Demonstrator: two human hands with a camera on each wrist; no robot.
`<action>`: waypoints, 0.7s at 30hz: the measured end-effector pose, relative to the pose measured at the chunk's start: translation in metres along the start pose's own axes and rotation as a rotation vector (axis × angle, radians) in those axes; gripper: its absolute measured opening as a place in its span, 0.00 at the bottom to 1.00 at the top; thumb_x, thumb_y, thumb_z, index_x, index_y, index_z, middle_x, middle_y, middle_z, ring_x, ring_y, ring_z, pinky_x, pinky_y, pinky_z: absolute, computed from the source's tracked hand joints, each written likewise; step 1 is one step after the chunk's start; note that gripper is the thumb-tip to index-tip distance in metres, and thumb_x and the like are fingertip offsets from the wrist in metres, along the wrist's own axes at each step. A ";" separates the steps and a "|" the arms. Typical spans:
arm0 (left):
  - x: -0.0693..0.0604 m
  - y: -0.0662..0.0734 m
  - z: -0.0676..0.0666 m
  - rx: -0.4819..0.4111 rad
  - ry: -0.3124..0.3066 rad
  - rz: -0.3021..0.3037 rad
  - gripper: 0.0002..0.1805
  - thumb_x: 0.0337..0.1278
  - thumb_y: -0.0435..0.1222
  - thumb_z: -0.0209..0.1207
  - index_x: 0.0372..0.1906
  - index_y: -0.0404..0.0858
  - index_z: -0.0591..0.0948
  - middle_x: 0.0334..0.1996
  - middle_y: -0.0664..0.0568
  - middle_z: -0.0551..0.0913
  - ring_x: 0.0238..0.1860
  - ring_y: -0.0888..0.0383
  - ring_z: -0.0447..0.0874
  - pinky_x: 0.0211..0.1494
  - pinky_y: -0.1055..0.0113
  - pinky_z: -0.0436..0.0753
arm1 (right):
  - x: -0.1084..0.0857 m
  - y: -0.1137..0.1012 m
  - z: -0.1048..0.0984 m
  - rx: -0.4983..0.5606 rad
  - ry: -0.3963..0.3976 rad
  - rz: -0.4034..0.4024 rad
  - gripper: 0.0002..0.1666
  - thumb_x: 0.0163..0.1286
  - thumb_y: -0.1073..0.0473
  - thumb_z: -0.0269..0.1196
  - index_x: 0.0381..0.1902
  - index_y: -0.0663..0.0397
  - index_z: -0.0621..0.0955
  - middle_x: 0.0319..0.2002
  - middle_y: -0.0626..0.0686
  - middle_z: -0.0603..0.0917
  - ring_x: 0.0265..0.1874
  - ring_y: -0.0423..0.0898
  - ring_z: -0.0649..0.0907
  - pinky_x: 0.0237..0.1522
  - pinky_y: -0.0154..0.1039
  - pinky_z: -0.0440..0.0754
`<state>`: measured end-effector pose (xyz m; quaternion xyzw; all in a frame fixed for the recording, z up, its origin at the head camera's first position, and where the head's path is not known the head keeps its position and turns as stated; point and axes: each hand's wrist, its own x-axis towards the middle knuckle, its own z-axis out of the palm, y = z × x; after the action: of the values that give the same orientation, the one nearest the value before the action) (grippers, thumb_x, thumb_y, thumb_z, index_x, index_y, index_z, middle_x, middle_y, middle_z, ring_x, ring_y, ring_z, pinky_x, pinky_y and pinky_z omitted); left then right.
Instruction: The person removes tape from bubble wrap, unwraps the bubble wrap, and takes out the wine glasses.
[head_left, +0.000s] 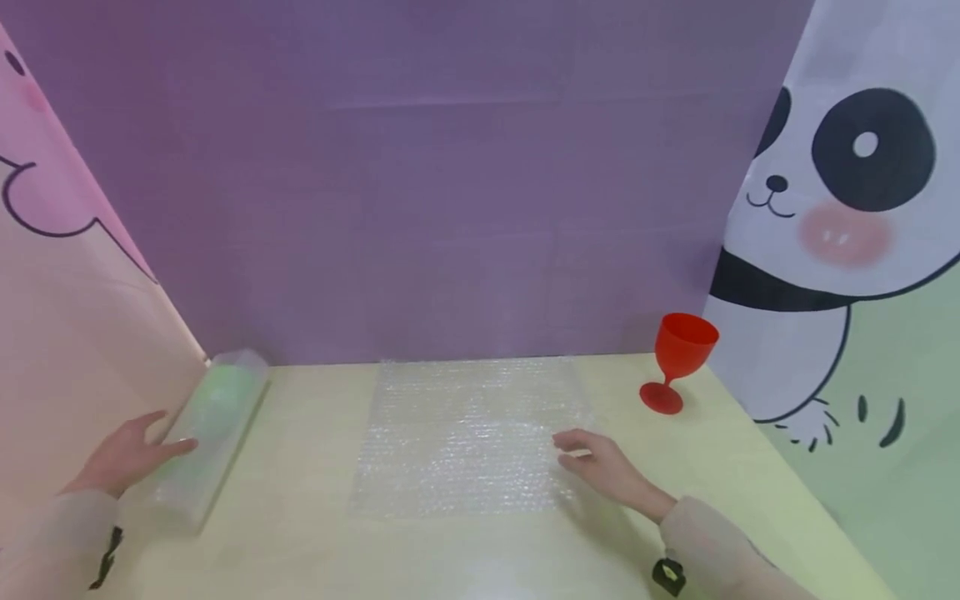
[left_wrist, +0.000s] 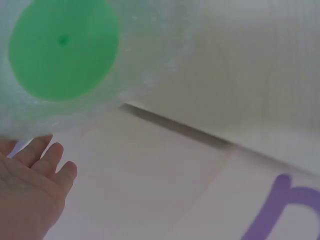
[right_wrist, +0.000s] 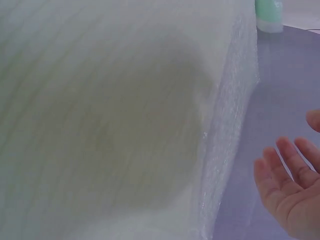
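At the table's left side lies a long roll of clear bubble wrap [head_left: 212,442] with something green inside; its round green end [left_wrist: 64,47] fills the upper left of the left wrist view. My left hand [head_left: 127,457] is at the roll's left side, thumb and fingers spread, fingertips at its edge; firm contact is hard to judge. Over the right edge of a flat bubble wrap sheet [head_left: 465,437] hovers my right hand [head_left: 600,468], its fingers loosely bent and holding nothing. In the right wrist view, the right hand's fingers [right_wrist: 280,172] are apart.
A red plastic goblet [head_left: 684,346] stands upright at the table's back right. The pale table [head_left: 315,550] meets a purple backdrop [head_left: 450,183] behind. Cartoon-printed panels flank both sides, a panda [head_left: 795,333] on the right one.
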<state>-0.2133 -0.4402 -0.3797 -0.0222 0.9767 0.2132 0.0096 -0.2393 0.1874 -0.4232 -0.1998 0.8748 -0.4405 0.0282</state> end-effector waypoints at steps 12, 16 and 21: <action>-0.003 -0.020 0.015 -0.152 -0.184 -0.068 0.51 0.64 0.57 0.38 0.61 0.12 0.37 0.57 0.11 0.42 0.55 0.17 0.47 0.52 0.27 0.57 | 0.001 0.003 0.004 -0.013 -0.035 -0.033 0.19 0.63 0.62 0.59 0.49 0.68 0.77 0.48 0.62 0.81 0.46 0.57 0.80 0.44 0.34 0.82; 0.000 -0.018 0.022 -0.270 -0.253 -0.110 0.52 0.64 0.57 0.38 0.61 0.16 0.28 0.58 0.13 0.34 0.58 0.18 0.41 0.55 0.27 0.52 | 0.001 0.003 0.006 -0.020 -0.049 -0.018 0.19 0.63 0.61 0.59 0.50 0.67 0.77 0.48 0.61 0.81 0.46 0.56 0.80 0.45 0.38 0.83; 0.001 -0.014 0.026 -0.385 -0.292 -0.219 0.56 0.61 0.59 0.42 0.60 0.23 0.20 0.57 0.19 0.21 0.60 0.21 0.25 0.58 0.27 0.40 | -0.001 0.004 0.008 -0.017 -0.063 -0.017 0.19 0.64 0.60 0.59 0.50 0.67 0.76 0.48 0.61 0.81 0.46 0.56 0.80 0.45 0.38 0.82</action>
<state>-0.2133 -0.4424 -0.4091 -0.0981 0.8983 0.3936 0.1689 -0.2383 0.1838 -0.4315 -0.2213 0.8754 -0.4268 0.0502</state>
